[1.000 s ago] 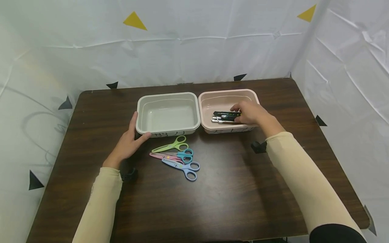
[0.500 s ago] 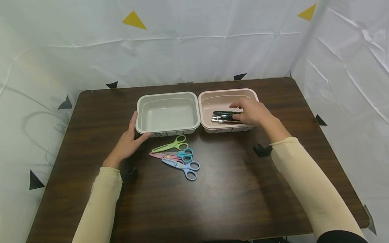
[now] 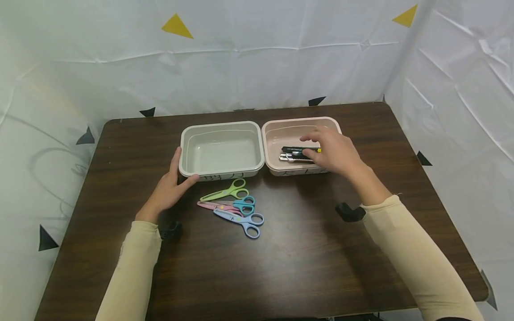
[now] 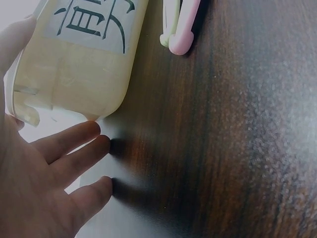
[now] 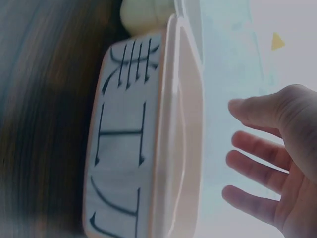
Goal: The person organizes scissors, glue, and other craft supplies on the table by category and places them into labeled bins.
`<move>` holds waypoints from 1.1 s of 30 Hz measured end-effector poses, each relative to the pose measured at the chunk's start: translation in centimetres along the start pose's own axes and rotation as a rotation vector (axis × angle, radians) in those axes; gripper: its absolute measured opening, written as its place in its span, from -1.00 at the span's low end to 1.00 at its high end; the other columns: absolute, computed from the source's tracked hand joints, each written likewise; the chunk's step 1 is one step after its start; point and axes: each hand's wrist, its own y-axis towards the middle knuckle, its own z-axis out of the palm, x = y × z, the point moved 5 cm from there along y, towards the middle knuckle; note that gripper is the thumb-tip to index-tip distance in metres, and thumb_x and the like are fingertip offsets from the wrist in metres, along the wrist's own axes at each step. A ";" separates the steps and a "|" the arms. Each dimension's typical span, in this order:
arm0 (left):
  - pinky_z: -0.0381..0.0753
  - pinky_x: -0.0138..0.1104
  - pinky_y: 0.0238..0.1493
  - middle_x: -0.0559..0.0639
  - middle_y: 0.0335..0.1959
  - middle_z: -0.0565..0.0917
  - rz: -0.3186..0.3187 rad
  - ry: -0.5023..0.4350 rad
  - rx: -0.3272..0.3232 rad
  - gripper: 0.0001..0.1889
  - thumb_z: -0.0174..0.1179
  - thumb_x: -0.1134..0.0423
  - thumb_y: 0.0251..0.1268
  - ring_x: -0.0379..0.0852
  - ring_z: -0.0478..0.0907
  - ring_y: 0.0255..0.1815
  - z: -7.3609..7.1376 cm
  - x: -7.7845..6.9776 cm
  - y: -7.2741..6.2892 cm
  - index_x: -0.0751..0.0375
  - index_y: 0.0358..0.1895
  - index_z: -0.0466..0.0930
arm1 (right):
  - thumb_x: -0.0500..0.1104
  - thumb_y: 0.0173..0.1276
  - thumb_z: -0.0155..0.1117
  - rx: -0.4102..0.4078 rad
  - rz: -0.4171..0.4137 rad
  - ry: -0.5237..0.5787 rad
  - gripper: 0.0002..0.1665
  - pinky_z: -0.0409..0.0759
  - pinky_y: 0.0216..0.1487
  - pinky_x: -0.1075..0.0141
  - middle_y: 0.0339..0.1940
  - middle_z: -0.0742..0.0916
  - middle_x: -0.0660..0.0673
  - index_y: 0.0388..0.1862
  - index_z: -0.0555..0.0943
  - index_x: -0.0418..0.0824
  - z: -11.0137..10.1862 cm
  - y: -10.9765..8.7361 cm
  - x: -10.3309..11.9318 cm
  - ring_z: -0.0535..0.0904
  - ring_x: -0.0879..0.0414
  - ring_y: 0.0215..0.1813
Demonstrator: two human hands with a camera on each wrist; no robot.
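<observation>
In the head view, my left hand rests at the near left corner of a pale grey bin, thumb along the front rim. Its fingers are spread and relaxed against the bin in the left wrist view. Black utility knives lie side by side inside the pink bin, one with a yellow end. Over that bin's right part hovers my right hand, fingers loosely apart with nothing between them. In the right wrist view, the right hand is above the rim.
Several scissors lie in front of the grey bin: green scissors, pink-and-teal ones and light blue scissors. Both bins touch side by side and carry paper labels with black characters. White sheeting stands behind the table.
My right hand has drawn up and away from the knives, its fingers spreading, which uncovers one knife's yellow end. My left hand has stayed at the grey bin.
</observation>
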 end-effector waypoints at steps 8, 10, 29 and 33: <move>0.12 0.34 0.28 0.05 0.60 -0.09 0.006 0.000 -0.007 0.00 0.10 -0.35 0.29 0.30 0.09 0.49 -0.1 0.1 -0.1 -0.56 0.49 -0.55 | -0.16 0.24 0.42 -0.189 -0.246 0.075 -0.75 0.56 -0.15 0.07 -0.17 0.73 -0.07 -0.09 0.73 -0.16 -0.5 -1.7 4.8 0.63 0.00 -0.12; 0.12 0.34 0.28 0.05 0.60 -0.09 0.007 -0.004 -0.005 0.01 0.10 -0.34 0.28 0.31 0.09 0.49 -0.1 0.1 -0.1 -0.52 0.51 -0.54 | -0.17 0.24 0.41 -0.194 -0.316 0.088 -0.76 0.56 -0.19 0.12 -0.19 0.72 -0.04 -0.11 0.73 -0.16 0.1 -2.3 6.2 0.63 0.04 -0.18; 0.09 0.35 0.29 0.07 0.60 -0.09 0.011 -0.014 -0.004 0.01 0.11 -0.32 0.30 0.31 0.07 0.49 -0.1 0.2 -0.5 -0.51 0.51 -0.55 | 0.20 0.27 0.36 0.102 -0.287 0.134 -0.41 0.57 -0.28 0.22 0.09 0.57 0.01 0.19 0.63 -0.06 13.3 -5.0 11.3 0.50 0.15 0.03; 0.09 0.34 0.29 0.06 0.60 -0.07 0.018 -0.019 -0.002 0.01 0.11 -0.32 0.30 0.30 0.08 0.49 0.0 0.3 -0.4 -0.51 0.51 -0.54 | 0.32 0.26 0.31 0.086 -0.224 0.125 -0.28 0.58 -0.22 0.19 0.16 0.55 0.01 0.28 0.57 -0.03 14.3 -5.1 11.5 0.48 0.14 0.09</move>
